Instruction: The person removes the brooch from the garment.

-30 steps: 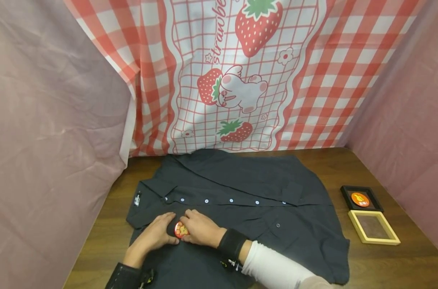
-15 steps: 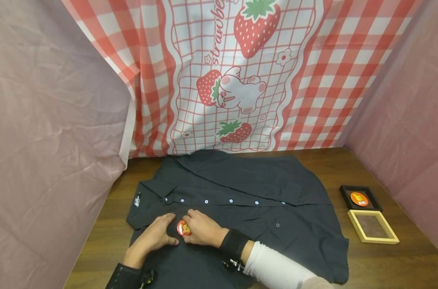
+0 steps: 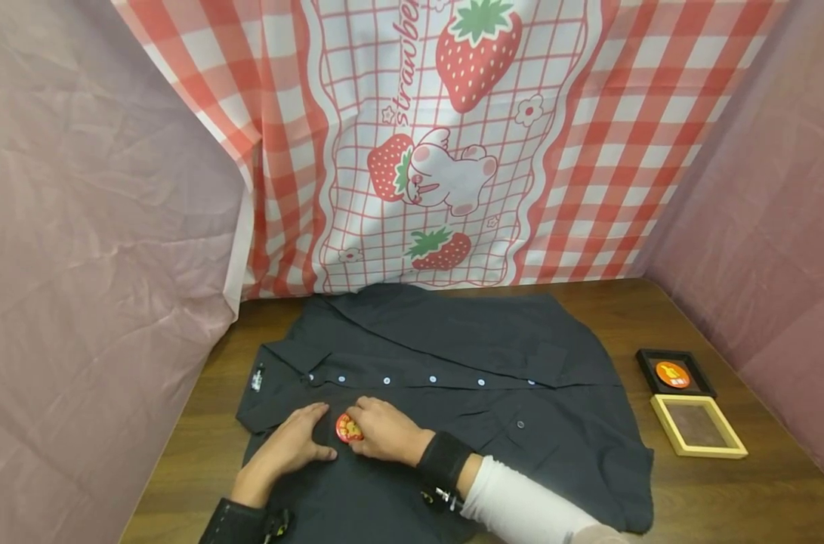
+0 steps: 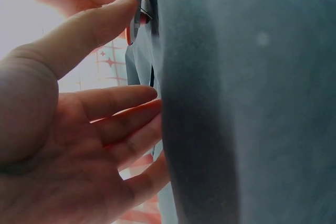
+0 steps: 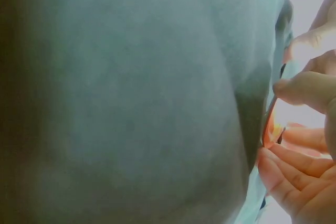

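A round red button badge (image 3: 348,428) with a yellow figure sits at the front of a dark button-up shirt (image 3: 398,499) spread on the table. My right hand (image 3: 393,434) pinches the badge by its right edge. Fingers extended and thumb apart, my left hand (image 3: 291,448) rests on the shirt just left of the badge. Seen edge-on in the left wrist view, the badge (image 4: 130,22) stands close to the cloth, its pin side facing it. Whether the pin passes through the cloth I cannot tell.
At the right of the wooden table (image 3: 785,499) lies a black frame (image 3: 696,391) holding an orange round badge (image 3: 673,375). A yellow frame (image 3: 736,454) adjoins it in front. A strawberry-print cloth (image 3: 445,189) hangs behind; pink curtains (image 3: 99,264) flank both sides.
My right hand and the badge have shifted slightly to the right, widening the gap to my left hand. The left hand has stayed in place on the shirt.
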Demonstrator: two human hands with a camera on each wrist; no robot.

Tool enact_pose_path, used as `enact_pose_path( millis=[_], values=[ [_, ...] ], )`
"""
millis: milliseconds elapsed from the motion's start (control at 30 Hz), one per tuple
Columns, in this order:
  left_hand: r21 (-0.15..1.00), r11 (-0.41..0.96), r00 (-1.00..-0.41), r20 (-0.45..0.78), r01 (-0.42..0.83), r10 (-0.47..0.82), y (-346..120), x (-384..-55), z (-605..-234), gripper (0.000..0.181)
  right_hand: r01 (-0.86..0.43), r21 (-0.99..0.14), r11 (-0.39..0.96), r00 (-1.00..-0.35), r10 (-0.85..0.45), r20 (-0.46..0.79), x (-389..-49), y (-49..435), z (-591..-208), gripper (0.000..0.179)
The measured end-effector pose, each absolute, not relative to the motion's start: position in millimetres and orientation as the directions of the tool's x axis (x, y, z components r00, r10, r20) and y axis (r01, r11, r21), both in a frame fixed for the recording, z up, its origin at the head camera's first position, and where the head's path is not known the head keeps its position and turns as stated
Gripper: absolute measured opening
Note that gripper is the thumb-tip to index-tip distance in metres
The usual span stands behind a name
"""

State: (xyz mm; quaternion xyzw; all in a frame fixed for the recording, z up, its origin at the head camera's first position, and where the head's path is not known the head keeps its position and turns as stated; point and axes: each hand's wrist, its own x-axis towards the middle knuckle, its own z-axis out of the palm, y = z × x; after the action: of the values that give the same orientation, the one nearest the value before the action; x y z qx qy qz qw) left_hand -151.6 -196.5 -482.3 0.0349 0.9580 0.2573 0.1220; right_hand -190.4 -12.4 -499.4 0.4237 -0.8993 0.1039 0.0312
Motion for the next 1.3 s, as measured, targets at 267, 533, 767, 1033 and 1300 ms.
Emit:
enact_pose_path(
  millis=[267, 533, 767, 1033, 1300],
  values=[
    [0.497, 0.868, -0.974, -0.192, 0.008, 0.119, -197, -152, -483, 0.069, -0.763, -0.216, 0.61, -0.644, -0.748, 0.163, -191, -7, -500, 0.04],
    [0.507, 0.86, -0.983, -0.13, 0.049, 0.133, -195, -154, -486, 0.062, -0.74, -0.297, 0.603, -0.663, -0.729, 0.173, -192, 1, -501, 0.038],
    [0.503, 0.863, -0.981, -0.148, 0.038, 0.129, -191, -155, -486, 0.056, -0.707, -0.385, 0.593, -0.682, -0.716, 0.15, -195, 4, -502, 0.036],
    [0.516, 0.853, -0.981, -0.113, 0.075, 0.155, -189, -157, -486, 0.05, -0.663, -0.476, 0.577, -0.7, -0.704, 0.122, -198, 6, -500, 0.035],
    [0.548, 0.83, -0.986, -0.054, 0.101, 0.155, -185, -158, -488, 0.043, -0.67, -0.512, 0.538, -0.689, -0.707, 0.159, -197, 8, -500, 0.033]
  ],
)
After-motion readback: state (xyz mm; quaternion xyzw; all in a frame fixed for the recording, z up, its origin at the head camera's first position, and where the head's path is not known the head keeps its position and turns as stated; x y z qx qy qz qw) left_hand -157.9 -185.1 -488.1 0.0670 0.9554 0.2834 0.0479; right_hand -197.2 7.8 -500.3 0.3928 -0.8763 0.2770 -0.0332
